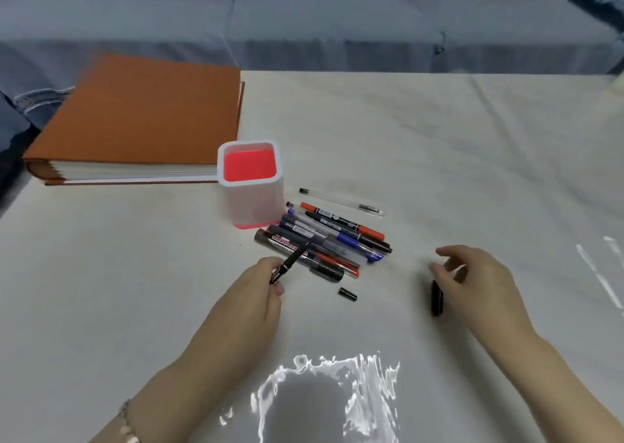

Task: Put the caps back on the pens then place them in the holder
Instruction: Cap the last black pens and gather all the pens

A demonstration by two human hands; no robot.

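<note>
Head view: left hand pinching thin black pen, tip angled up toward pen pile beside pink-and-white holder, holder empty. Right hand fingers loosely spread over black cap on tablecloth, not yet gripping. Second black cap lying between hands. Step: fetching cap for held pen. Next: pinch cap, align with tip, push on

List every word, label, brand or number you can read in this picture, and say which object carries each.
Nothing can be read with confidence.
Thick dark marker: red band with large white letters, too blurred to quote.
Red-and-black marker: white label with small print, too small.
Black pen in the left hand: white marks on the barrel, illegible.
Pen holder and orange album: no text visible.
</note>
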